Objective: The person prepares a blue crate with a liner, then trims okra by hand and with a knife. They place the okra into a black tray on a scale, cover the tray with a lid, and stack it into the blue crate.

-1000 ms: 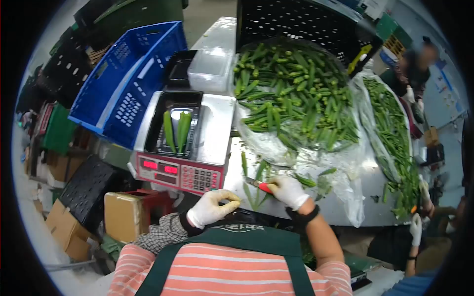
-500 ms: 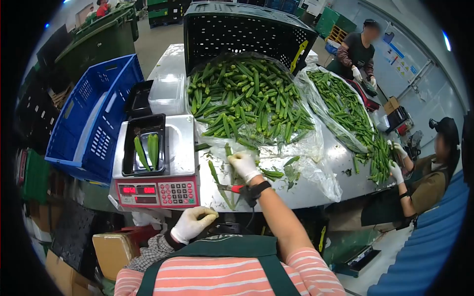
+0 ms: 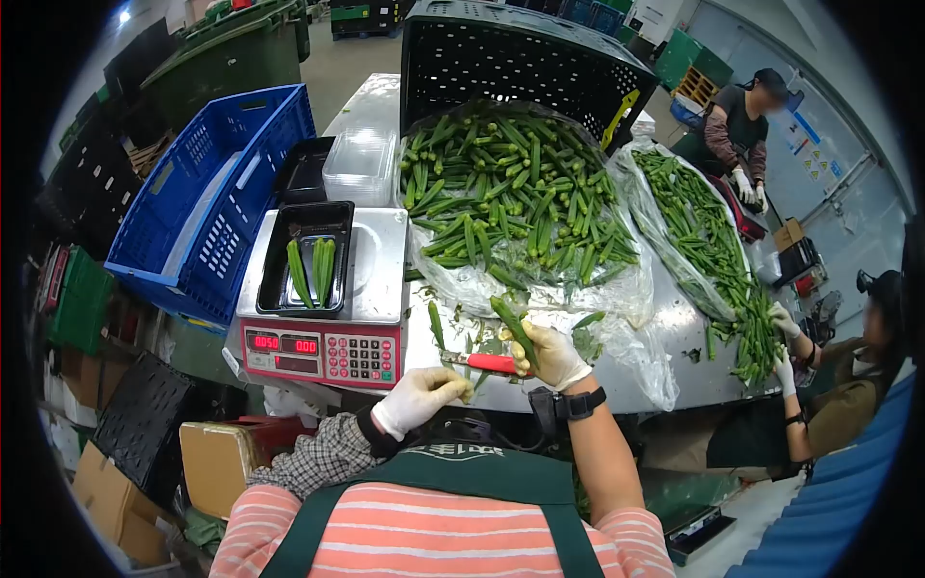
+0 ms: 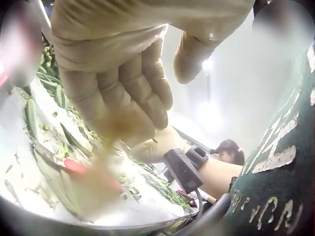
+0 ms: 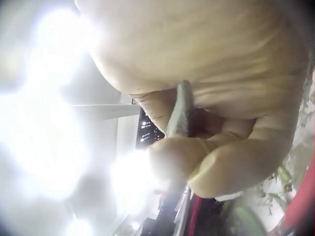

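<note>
My gloved right hand (image 3: pixel 556 358) (image 5: pixel 236 64) pinches one green okra pod (image 3: pixel 513 330) (image 5: pixel 181 110) between thumb and fingers over the metal table. Close below its fingers is a knife with a red handle (image 3: pixel 491 363) (image 4: pixel 76 167); whether they touch it is unclear. The gloved left hand (image 3: pixel 422 400) (image 4: pixel 110 73) hovers by the table's front edge, fingers loosely bent, with nothing visible in its grasp. A large okra pile (image 3: pixel 520 188) lies on clear plastic beyond the hands. Okra pods (image 3: pixel 323 270) rest in a black tray (image 3: pixel 279 289) on the scale (image 3: pixel 381 265).
Clear containers (image 3: pixel 358 171) stand behind the scale, beside a blue crate (image 3: pixel 226 226). A black crate (image 3: pixel 525 72) lies on its side behind the pile. To the right are more okra (image 3: pixel 684 222) and two people. Loose pods and scraps (image 3: pixel 436 325) litter the front.
My right hand has lifted an okra pod off the table; earlier it reached down among the loose pods. The left hand stays near the front edge. The head view has shifted.
</note>
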A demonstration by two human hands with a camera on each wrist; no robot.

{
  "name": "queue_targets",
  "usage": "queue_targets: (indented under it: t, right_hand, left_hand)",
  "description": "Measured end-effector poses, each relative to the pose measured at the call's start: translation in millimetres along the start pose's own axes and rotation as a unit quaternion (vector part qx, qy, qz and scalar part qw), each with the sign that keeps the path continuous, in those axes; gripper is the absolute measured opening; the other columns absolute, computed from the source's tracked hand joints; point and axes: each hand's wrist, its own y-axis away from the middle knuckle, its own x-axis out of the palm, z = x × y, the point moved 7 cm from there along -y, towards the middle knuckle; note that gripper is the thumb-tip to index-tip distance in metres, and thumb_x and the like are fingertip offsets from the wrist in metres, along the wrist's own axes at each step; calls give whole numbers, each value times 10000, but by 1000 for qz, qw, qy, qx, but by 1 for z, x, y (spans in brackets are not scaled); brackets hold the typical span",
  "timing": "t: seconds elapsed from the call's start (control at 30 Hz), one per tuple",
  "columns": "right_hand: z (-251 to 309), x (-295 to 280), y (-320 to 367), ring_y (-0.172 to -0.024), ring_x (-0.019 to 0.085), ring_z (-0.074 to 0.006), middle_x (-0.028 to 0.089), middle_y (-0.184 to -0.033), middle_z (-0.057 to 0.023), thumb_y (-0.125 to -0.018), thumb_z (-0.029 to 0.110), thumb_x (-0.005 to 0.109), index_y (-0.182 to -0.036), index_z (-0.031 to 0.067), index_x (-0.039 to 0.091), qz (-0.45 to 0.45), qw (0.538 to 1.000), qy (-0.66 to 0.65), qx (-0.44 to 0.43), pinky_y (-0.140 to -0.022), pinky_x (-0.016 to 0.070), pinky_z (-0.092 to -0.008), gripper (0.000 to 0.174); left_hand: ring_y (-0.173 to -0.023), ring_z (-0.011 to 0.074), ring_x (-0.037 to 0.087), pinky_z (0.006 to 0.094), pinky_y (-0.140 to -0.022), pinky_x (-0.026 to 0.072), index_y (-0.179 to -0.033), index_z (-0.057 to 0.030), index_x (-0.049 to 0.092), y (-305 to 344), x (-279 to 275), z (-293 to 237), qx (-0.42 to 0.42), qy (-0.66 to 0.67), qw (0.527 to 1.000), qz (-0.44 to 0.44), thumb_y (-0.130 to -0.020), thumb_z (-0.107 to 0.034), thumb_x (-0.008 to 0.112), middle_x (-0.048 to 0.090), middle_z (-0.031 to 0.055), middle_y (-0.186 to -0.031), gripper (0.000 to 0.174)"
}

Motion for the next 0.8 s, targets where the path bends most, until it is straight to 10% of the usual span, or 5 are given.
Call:
queue_targets:
  t: [0.3, 0.63, 0.8]
  right_hand:
    - [17, -4, 30, -571, 516, -149, 566, -677, -60, -943, 353, 394, -1075, -49, 527, 81, 995, 59, -18, -546, 432, -274, 444]
    - [36, -9, 46, -600, 558, -124, 575, -698, -36, -923, 330, 484, -971, 15, 568, 52, 981, 186, -38, -568, 463, -243, 330]
    - [17, -37, 98, -572, 501, -103, 522, -641, -11, -924, 228, 452, -870, 3, 557, 49, 939, 339, 10, -597, 413, -228, 254]
  left_hand:
    - [-963, 151, 569, 268, -853, 455, -1213, 36, 469, -88, 25, -8, 61, 213, 972, -75, -932, -179, 481, 585, 99, -1081, 355]
    - [-891, 127, 563, 263, -822, 441, -1046, 28, 595, -105, 66, -29, 40, 176, 983, 36, -869, -154, 573, 622, 72, -963, 255]
    - [-838, 106, 557, 236, -758, 442, -1019, 16, 610, -103, 64, -29, 67, 162, 983, -51, -867, -161, 582, 629, 46, -908, 235]
